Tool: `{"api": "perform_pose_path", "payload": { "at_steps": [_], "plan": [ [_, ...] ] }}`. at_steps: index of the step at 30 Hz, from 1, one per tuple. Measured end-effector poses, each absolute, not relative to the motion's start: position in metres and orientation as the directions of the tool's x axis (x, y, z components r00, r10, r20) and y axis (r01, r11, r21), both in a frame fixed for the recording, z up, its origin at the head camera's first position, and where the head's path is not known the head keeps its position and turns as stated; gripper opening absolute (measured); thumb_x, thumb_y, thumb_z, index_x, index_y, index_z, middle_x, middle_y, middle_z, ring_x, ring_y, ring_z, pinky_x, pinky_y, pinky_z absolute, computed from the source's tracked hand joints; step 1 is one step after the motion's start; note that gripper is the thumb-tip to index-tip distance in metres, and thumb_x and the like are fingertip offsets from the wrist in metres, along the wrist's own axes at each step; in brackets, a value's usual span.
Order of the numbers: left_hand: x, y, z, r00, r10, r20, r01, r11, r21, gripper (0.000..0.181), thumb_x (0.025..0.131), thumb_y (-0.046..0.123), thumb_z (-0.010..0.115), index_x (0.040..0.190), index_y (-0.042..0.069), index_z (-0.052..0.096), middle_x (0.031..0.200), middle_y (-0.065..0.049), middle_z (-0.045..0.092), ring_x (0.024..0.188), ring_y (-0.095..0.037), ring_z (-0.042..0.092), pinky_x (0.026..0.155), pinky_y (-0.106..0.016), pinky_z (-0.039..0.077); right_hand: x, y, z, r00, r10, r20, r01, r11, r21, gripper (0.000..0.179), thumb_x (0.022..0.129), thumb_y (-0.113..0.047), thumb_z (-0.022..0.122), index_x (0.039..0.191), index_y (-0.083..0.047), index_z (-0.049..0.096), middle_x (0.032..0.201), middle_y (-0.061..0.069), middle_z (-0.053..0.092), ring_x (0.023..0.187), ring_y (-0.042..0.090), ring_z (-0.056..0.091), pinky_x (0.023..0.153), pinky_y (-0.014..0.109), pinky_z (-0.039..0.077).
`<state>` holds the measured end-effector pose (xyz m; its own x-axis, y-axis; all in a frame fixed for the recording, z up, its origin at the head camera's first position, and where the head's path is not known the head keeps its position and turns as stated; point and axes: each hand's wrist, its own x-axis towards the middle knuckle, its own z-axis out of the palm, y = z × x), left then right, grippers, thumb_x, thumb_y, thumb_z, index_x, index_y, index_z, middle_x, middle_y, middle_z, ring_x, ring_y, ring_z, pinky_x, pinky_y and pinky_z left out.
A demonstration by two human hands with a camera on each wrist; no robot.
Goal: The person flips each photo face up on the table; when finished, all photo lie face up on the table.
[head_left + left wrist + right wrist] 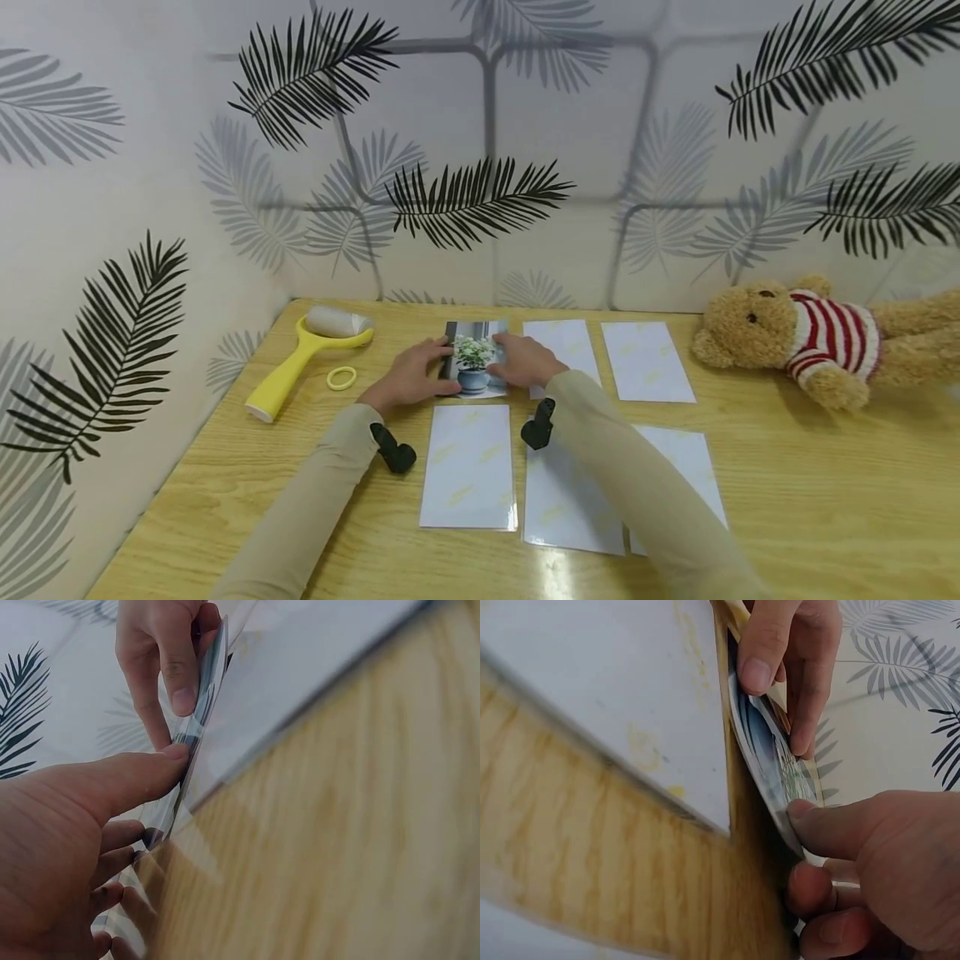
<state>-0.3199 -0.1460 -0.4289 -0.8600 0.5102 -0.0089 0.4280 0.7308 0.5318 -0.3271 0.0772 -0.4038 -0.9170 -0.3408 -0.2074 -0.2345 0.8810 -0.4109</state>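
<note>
A glossy picture card (pixel 474 379), printed with a leafy plant in a blue pot, is between my two hands at the back middle of the table. My left hand (pixel 411 375) grips its left side, thumb (pixel 142 776) at the near edge. My right hand (pixel 528 362) pinches the right side; in the right wrist view its thumb (pixel 829 829) lies on the picture and the curled fingers are at the card's edge. Close in front of the picture lies a white-backed card (pixel 468 467), and another white card (pixel 570 342) is partly behind my right hand.
More white cards lie at the back (pixel 648 362) and under my right forearm (pixel 570 500). A yellow-handled lint roller (pixel 288 371) and a yellow ring (pixel 342 378) are on the left. A teddy bear (pixel 832 342) in a striped sweater lies at the right. A patterned wall backs the table.
</note>
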Motion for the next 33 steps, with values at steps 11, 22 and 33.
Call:
{"api": "perform_pose_path", "payload": {
  "at_steps": [11,22,33],
  "plan": [
    [-0.318,-0.142,-0.426,-0.852,0.522,-0.034,0.423,0.725,0.544,0.064,0.091,0.031,0.065,0.144,0.002,0.043,0.158,-0.017,0.024,0.146,-0.040,0.015,0.114,-0.061,0.013,-0.325,0.077,-0.401,-0.926,-0.286,-0.245,-0.191,0.917,-0.350,0.059,0.095,-0.037,0.059,0.147,-0.017,0.041,0.138,0.013,0.055,0.119,0.032,0.057,0.090,0.048,0.049],
    [-0.315,-0.140,-0.421,-0.850,0.526,-0.029,0.415,0.703,0.578,0.066,0.096,0.032,0.057,0.148,-0.001,0.033,0.159,-0.019,0.016,0.146,-0.041,0.012,0.115,-0.060,0.012,-0.316,0.109,-0.384,-0.937,-0.324,-0.129,-0.242,0.871,-0.428,0.043,0.098,-0.028,0.051,0.136,-0.007,0.051,0.117,0.016,0.065,0.094,0.029,0.064,0.075,0.042,0.051],
    [-0.298,-0.113,-0.406,-0.889,0.449,0.083,0.414,0.714,0.565,0.056,0.096,0.024,0.058,0.143,0.000,0.041,0.156,-0.018,0.028,0.141,-0.041,0.024,0.106,-0.063,0.015,-0.309,0.180,-0.380,-0.964,-0.251,-0.090,-0.190,0.883,-0.430,0.039,0.097,-0.022,0.051,0.123,0.005,0.059,0.112,0.021,0.067,0.095,0.030,0.066,0.084,0.043,0.052]
  ]
}}
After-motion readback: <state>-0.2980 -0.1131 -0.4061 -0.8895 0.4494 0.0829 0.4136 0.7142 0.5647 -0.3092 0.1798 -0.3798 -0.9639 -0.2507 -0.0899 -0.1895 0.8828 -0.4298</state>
